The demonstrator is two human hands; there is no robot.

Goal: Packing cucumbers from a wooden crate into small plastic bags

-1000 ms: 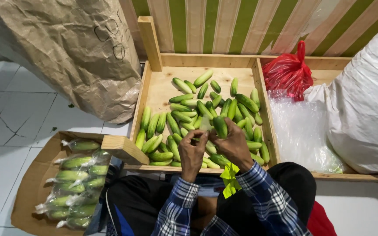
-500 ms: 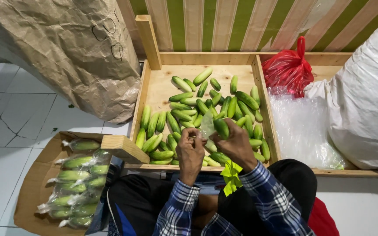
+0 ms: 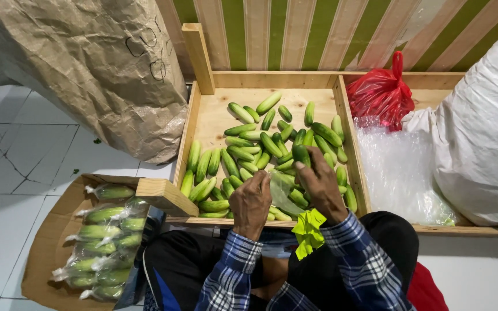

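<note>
Both hands at a clear thin plastic bag over the cucumber tray.

The left hand (image 3: 251, 200) pinches the clear thin plastic bag (image 3: 282, 194); the right hand (image 3: 320, 183), beside it, grips a small dark green cucumber (image 3: 301, 154) at the bag's mouth. Beneath lies the shallow wooden tray (image 3: 210, 118) of loose cucumbers.

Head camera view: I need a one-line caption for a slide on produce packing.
Left hand holds a clear bag while right hand lifts a cucumber over the wooden tray.

a shallow wooden tray (image 3: 203, 124) on white floor tiles (image 3: 24, 167) holds loose green cucumbers (image 3: 243, 151). its right compartment holds clear plastic bags (image 3: 396, 173) and a red bag (image 3: 380, 95). flattened cardboard (image 3: 44, 253) carries bagged cucumbers (image 3: 102, 242).
</note>
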